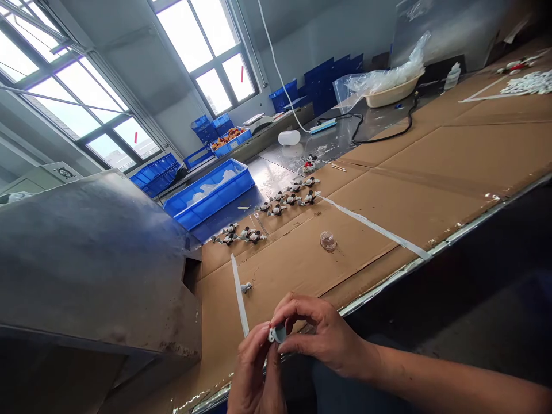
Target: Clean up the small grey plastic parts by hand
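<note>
Both hands are close together at the bottom of the head view. My left hand and my right hand pinch a small round grey-and-white plastic part between their fingertips. Below them lies brown cardboard sheeting covering the bench. A small grey plastic piece rests on it just beyond my hands, beside a white tape strip. Farther off stand a clear plastic cup and rows of small Mickey Mouse figurines.
A large grey metal hood fills the left side. Blue plastic crates and a steel bench top lie beyond the figurines. A power strip, a beige basin with plastic film, and a white bottle stand farther back.
</note>
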A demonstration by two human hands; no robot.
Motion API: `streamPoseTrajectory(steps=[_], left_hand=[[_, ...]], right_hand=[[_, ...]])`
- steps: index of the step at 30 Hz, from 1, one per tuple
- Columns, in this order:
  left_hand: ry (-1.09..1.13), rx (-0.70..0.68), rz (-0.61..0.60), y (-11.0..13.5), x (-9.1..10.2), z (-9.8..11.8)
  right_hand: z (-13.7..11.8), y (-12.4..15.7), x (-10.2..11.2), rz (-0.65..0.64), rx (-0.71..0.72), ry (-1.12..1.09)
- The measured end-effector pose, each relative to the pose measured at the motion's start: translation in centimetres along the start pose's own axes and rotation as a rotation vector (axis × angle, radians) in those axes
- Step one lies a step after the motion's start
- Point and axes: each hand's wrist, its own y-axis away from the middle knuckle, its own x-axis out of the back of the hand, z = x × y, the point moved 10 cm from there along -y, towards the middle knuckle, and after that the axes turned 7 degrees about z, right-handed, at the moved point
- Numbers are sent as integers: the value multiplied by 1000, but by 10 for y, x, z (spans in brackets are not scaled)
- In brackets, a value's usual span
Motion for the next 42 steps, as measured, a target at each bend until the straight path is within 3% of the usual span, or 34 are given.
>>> streamPoseTrajectory(steps=[14, 24, 35, 37, 42], left_hand=[[-69, -45, -30, -2, 1, 4], [-230, -230, -78, 1, 2, 21], [-229, -265, -56, 2, 4, 28], [-228, -222, -58, 2, 3, 24], [-184, -149, -57, 4, -1, 17]], right_hand=[[20, 3, 2, 0, -176, -118], [8, 2, 1, -22, -73, -59], [2, 4, 0, -18, -23, -31], [7, 4, 0, -5, -90, -65], [40, 12, -8, 47, -454, -348]])
